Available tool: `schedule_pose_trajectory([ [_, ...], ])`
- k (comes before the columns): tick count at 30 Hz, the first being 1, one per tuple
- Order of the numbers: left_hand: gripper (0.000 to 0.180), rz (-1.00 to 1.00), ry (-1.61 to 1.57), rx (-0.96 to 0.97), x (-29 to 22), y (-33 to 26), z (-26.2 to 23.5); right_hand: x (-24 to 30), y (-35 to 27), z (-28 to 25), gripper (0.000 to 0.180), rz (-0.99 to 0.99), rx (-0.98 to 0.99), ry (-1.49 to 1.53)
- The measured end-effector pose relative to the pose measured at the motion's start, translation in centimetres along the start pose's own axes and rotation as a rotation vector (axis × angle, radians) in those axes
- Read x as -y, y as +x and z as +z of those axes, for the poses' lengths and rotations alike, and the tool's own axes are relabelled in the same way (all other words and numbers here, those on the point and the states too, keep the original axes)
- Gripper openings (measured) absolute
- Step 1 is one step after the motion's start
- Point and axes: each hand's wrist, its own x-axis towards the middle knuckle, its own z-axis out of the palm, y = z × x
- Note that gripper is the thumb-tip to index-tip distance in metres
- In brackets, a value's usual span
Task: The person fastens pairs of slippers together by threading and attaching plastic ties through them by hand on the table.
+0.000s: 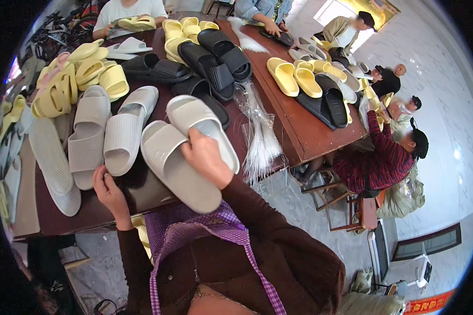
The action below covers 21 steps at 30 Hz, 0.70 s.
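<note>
My right hand point(207, 157) is closed on a pair of slippers at the table's near edge. The front one, a grey-beige slipper point(165, 149), shows its insole. Beside it lies a lighter grey slipper point(197, 110), partly covered by my hand. My left hand point(111, 195) is raised by the toe of a ribbed grey slipper point(130, 131), thumb and fingertips drawn together; anything between them is too small to make out. Another ribbed grey slipper point(89, 139) lies left of that, and farther left a pale slipper point(55, 165) shows its ribbed sole.
Yellow slippers point(92, 71) and black slippers point(207, 60) are heaped at the back. A bundle of clear plastic ties point(260, 139) hangs over the table's right edge. The adjoining table point(299, 126) carries more slippers. Co-workers sit around, one in a dark red sweater point(373, 163).
</note>
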Motion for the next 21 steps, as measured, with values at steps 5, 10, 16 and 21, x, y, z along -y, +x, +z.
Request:
schedule_pose_trajectory([
  [5,0.019,0.002,0.01,0.017,-0.7,0.2,0.1,-0.1,1.2,-5.5,0.015,-0.145,-0.072,0.071],
  [10,0.021,-0.007,-0.023,-0.003,0.0,0.0,0.5,-1.0,2.5,-9.9,0.013,-0.236,-0.02,-0.031],
  [16,0.021,-0.003,-0.005,-0.005,0.4,0.0,0.2,-8.4,8.7,-17.3,0.013,-0.262,-0.087,-0.532],
  [21,0.022,-0.005,-0.02,0.001,0.7,0.1,0.1,-16.3,16.7,-30.9,0.028,-0.041,-0.354,-0.88],
])
